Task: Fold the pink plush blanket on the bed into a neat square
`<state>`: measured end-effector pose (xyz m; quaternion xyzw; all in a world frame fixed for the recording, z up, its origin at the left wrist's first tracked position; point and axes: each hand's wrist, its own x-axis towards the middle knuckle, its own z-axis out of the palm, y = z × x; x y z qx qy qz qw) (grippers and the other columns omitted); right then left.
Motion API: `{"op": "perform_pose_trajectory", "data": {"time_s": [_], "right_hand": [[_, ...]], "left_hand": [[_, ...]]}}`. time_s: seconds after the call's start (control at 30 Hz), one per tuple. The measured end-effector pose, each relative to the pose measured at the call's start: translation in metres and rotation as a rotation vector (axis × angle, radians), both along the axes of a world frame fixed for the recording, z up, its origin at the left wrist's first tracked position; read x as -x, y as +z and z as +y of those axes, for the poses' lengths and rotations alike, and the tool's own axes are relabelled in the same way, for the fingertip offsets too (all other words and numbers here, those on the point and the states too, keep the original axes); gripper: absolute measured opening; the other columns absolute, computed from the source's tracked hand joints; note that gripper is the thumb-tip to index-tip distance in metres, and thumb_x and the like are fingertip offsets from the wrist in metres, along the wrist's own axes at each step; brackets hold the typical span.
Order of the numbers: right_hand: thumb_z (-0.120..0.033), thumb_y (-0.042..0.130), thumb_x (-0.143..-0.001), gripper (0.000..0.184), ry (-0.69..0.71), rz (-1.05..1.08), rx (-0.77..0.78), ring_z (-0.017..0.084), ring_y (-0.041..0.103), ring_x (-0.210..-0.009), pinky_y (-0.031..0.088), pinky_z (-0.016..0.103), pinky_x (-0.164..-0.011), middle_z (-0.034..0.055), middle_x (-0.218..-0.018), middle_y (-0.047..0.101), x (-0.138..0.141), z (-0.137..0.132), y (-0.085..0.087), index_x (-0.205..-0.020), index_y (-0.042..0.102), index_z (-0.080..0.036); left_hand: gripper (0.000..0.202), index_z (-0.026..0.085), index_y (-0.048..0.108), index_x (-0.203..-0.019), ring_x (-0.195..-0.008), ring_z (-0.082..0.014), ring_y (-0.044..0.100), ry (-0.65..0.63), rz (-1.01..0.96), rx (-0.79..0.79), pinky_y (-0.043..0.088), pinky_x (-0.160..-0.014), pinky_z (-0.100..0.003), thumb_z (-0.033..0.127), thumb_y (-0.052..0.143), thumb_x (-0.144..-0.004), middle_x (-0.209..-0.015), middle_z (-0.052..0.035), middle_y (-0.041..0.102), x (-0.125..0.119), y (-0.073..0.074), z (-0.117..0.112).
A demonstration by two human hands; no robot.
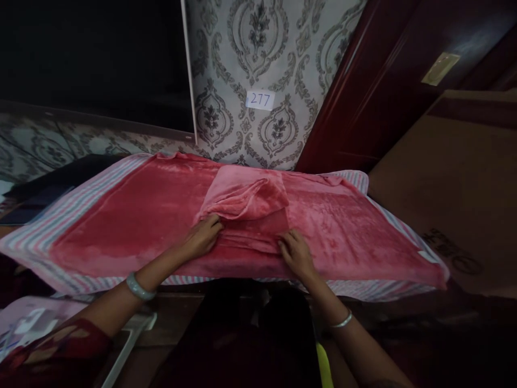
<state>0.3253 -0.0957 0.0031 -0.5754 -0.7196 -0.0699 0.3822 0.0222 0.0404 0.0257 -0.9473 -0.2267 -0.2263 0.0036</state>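
Observation:
A pink plush cloth (347, 215) lies spread over a striped padded board (60, 215). In its middle sits a smaller folded piece of the same pink fabric (246, 196). My left hand (204, 236) rests at the folded piece's lower left corner, fingers curled and pinching the fabric edge. My right hand (297, 253) presses on the fabric at the piece's lower right, fingers bent onto the cloth. Both wrists wear bangles.
A patterned grey wall with a small label reading 277 (260, 99) stands behind the board. A dark red door (388, 81) and a large cardboard box (456, 188) are at the right. A dark screen (92, 59) fills the upper left.

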Motion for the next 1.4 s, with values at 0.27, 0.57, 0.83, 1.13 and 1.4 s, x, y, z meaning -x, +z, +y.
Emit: {"op": "perform_pose_trajectory", "data": {"time_s": [0.27,0.57,0.83,1.13,1.4], "right_hand": [[-0.024,0.049,-0.095,0.026,-0.12,0.065,0.071,0.026,0.057,-0.097,0.049,0.041,-0.087,0.01,-0.101,0.063,-0.021,-0.026,-0.009,-0.114,0.067,-0.022],[-0.017,0.046,-0.094,0.026,-0.066,0.04,0.15,0.022,0.06,-0.093,0.05,0.034,-0.082,0.0089,-0.1,0.062,-0.025,-0.013,-0.016,-0.108,0.068,-0.021],[-0.019,0.048,-0.095,0.022,-0.151,-0.11,0.034,0.025,0.054,-0.092,0.046,0.039,-0.083,0.0101,-0.096,0.063,-0.009,-0.019,-0.011,-0.105,0.068,-0.019],[-0.017,0.05,-0.094,0.014,-0.151,-0.163,0.093,0.026,0.051,-0.09,0.043,0.038,-0.08,0.0089,-0.094,0.061,0.002,-0.006,-0.015,-0.096,0.064,-0.021],[-0.012,0.05,-0.091,0.014,-0.153,-0.195,0.109,0.025,0.05,-0.087,0.041,0.036,-0.076,0.0082,-0.091,0.058,0.001,-0.007,-0.019,-0.092,0.061,-0.02]], "left_hand": [[0.022,0.019,0.068,-0.106,-0.098,-0.0272,0.053,0.001,0.048,-0.174,0.044,-0.084,-0.043,0.023,0.053,-0.091,-0.108,-0.0123,0.062,-0.021,0.015,-0.017],[0.02,0.018,0.068,-0.102,-0.096,-0.0241,0.056,-0.012,0.055,-0.143,0.046,-0.083,-0.038,0.018,0.05,-0.094,-0.101,-0.0106,0.064,-0.028,-0.002,-0.005],[0.026,0.018,0.069,-0.105,-0.097,-0.0252,0.056,-0.001,0.099,-0.12,0.047,-0.08,-0.039,0.02,0.045,-0.096,-0.102,-0.0115,0.065,-0.025,-0.004,-0.003],[0.024,0.018,0.067,-0.108,-0.1,-0.0257,0.056,0.037,0.121,-0.069,0.046,-0.084,-0.039,0.017,0.049,-0.093,-0.107,-0.0114,0.063,-0.028,-0.004,-0.003],[0.026,0.02,0.067,-0.108,-0.101,-0.025,0.055,0.019,0.185,-0.114,0.045,-0.082,-0.038,0.01,0.049,-0.092,-0.106,-0.01,0.064,-0.024,-0.005,-0.005]]}}
